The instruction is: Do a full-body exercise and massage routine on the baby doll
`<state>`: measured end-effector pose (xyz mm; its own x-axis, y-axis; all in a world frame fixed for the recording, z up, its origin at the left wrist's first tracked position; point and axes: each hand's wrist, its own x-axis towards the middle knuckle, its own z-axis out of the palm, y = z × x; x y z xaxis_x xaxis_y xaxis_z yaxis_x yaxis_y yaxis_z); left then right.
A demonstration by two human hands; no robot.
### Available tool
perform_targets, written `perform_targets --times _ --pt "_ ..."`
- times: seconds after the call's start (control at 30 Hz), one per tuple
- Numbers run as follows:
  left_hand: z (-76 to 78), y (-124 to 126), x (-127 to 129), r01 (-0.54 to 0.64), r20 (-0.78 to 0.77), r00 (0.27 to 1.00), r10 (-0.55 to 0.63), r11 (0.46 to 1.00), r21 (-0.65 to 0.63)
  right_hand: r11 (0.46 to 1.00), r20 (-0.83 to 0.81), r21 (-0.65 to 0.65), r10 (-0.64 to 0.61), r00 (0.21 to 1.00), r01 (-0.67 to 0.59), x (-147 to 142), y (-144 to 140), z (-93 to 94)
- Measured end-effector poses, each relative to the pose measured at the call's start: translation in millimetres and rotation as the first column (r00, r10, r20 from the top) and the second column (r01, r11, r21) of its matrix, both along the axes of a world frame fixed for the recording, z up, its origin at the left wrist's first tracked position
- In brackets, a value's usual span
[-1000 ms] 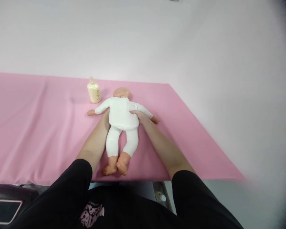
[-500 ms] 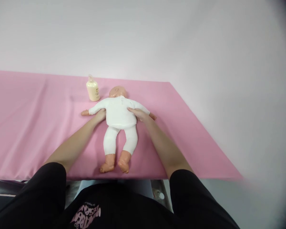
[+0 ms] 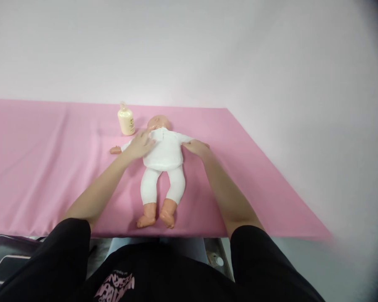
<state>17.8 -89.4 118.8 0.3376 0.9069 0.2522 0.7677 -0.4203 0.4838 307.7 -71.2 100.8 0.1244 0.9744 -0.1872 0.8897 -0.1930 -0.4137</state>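
A baby doll (image 3: pixel 163 153) in a white long-sleeved top and leggings lies on its back on the pink cover, head away from me and bare feet toward me. My left hand (image 3: pixel 141 144) rests over its shoulder and upper arm on the left side, fingers stretched out and thumb reaching onto the chest. Over the doll's arm on the right side lies my right hand (image 3: pixel 195 147), thumb pointing toward the torso; its other fingers are partly hidden. A cream-coloured pump bottle (image 3: pixel 126 121) stands just left of the doll's head.
The pink cover (image 3: pixel 66 167) spreads over the table, with folds at the left. A pale wall rises behind. Below the table edge at left, a phone (image 3: pixel 9 268) lies on a dark surface; a white-capped bottle (image 3: pixel 219 261) shows low at the right.
My left hand has come up from beside the doll's torso onto its shoulder. My right hand has shifted outward from the torso onto the arm. The doll still lies on its back.
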Motion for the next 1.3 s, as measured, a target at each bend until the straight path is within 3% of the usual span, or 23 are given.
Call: perform_targets --times 0.1,0.2,0.33,0.4,0.5,0.57,0.7,0.77,0.87,0.93,1.03,1.13,1.2,1.3 --pt "-28.9 -6 29 -0.038 -0.162 0.987 0.018 0.992 -0.121 1.000 0.041 0.018 0.024 0.999 -0.025 -14 -10 5.6" --pt "-51.5 -7 40 -0.081 -0.192 0.980 0.051 0.984 -0.157 0.995 0.077 0.095 0.029 0.997 -0.036 -35 -23 7.8" --pt "-61.8 -7 39 -0.095 -0.189 0.979 0.069 0.986 -0.134 0.959 0.156 0.281 -0.017 0.988 -0.028 -65 -40 1.1" --pt "-60.7 -8 37 -0.086 -0.199 0.978 0.061 0.989 -0.123 0.930 0.147 0.332 0.113 0.983 -0.156 -75 -45 -4.8" --pt "-49.8 -2 34 -0.035 -0.216 0.976 0.015 0.995 -0.088 0.906 0.107 0.280 0.298 0.949 -0.316 -82 -47 -12.7" --pt "-34.1 11 29 -0.016 -0.214 0.977 0.010 0.999 -0.028 0.919 0.088 0.239 0.301 0.949 -0.314 -84 -45 -16.0" --pt "9.7 61 2 -0.229 -0.141 0.958 0.250 0.962 0.146 0.934 0.085 0.215 0.272 0.958 -0.285 -85 -43 -18.0" --pt "28.3 91 -18 -0.283 -0.109 0.943 0.315 0.929 0.237 0.935 0.081 0.217 0.268 0.960 -0.279 -86 -43 -18.0" --pt "43.3 122 -42 -0.332 -0.122 0.927 0.354 0.928 0.170 0.934 0.075 0.218 0.272 0.959 -0.282 -86 -42 -18.2" --pt "44.7 126 -42 -0.362 -0.114 0.917 0.381 0.918 0.160 0.933 0.084 0.217 0.276 0.958 -0.288 -86 -41 -18.8" --pt "33.2 106 -12 -0.304 -0.081 0.942 0.326 0.930 0.208 0.934 0.119 0.223 0.258 0.959 -0.279 -91 -43 -21.1" --pt "6.3 72 34 -0.028 -0.129 0.991 0.049 0.988 0.155 0.937 0.143 0.211 0.253 0.957 -0.279 -99 -49 -23.5" --pt "-14.2 51 57 0.114 -0.164 0.981 -0.100 0.990 0.079 0.932 0.146 0.171 0.297 0.944 -0.319 -103 -53 -21.7" --pt "-36.2 33 69 0.099 -0.194 0.977 -0.091 0.995 0.030 0.908 0.083 0.067 0.407 0.910 -0.412 -98 -54 -9.5"
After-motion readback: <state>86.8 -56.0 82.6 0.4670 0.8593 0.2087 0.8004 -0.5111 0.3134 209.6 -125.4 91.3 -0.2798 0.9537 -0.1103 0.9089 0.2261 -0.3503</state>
